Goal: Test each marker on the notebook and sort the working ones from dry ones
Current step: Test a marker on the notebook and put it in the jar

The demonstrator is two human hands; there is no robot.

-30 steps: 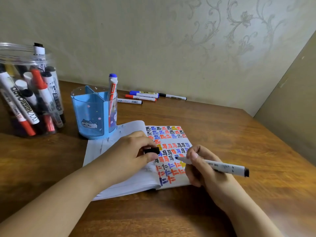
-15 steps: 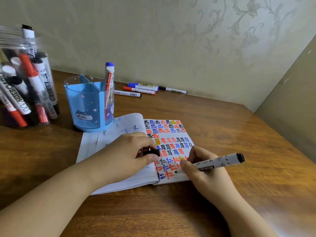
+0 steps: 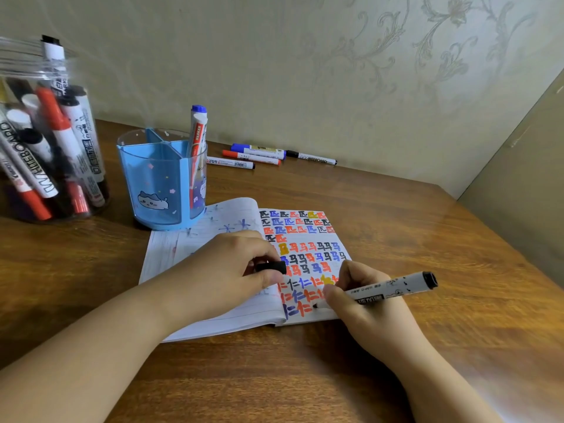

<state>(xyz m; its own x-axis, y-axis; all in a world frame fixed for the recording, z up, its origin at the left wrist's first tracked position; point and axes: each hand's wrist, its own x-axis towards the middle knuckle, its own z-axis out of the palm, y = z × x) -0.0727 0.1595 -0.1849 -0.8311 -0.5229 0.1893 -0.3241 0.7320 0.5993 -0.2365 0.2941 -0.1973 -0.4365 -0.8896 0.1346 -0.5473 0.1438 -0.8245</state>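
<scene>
Marker (image 3: pixel 387 289) gripped by right hand (image 3: pixel 363 303); left hand (image 3: pixel 225 270) pinches cap (image 3: pixel 271 267); blue holder (image 3: pixel 161 178) behind notebook (image 3: pixel 305 239).

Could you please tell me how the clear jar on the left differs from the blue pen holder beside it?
The clear jar is taller and crowded with markers, whereas the blue pen holder has only a couple, standing in one compartment. The jar is see-through and plain; the holder is tinted blue, split by dividers and printed with a cartoon animal. The holder touches the notebook; the jar stands apart from it. Both rest upright on the table.
</scene>
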